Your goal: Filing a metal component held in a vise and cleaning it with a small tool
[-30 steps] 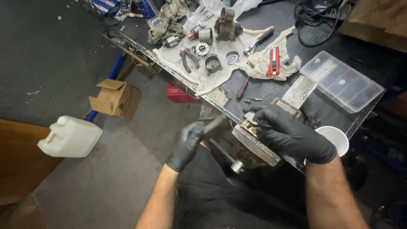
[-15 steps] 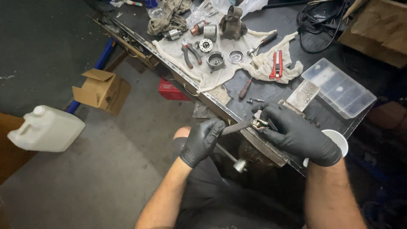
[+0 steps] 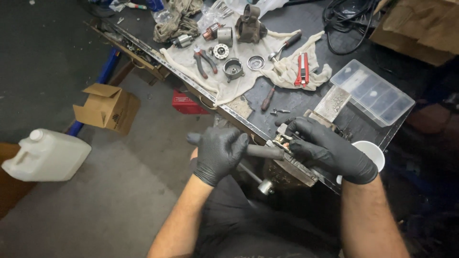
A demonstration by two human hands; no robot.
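Note:
Both my hands wear black gloves. My left hand (image 3: 220, 153) grips the dark grey handle of a tool (image 3: 265, 152) that lies level and points right into a bench vise (image 3: 291, 167) at the table's near edge. My right hand (image 3: 327, 150) rests on top of the vise jaws, its fingers closed over a small metal part (image 3: 283, 139) that shows only a little under the fingertips. The vise's crank handle (image 3: 260, 182) hangs below, toward me.
A white cloth (image 3: 239, 71) on the dark bench carries pliers (image 3: 204, 61), metal housings and bearings, a red utility knife (image 3: 301, 69) and a ratchet. A clear compartment box (image 3: 370, 93) and white cup (image 3: 373, 153) sit right. On the floor: cardboard box (image 3: 107, 107), white jerrycan (image 3: 45, 155), red case (image 3: 186, 101).
The camera view has shifted, so the bench sits lower and closer. My left hand has slid back along the tool handle and now holds it level; my right hand stays on the vise.

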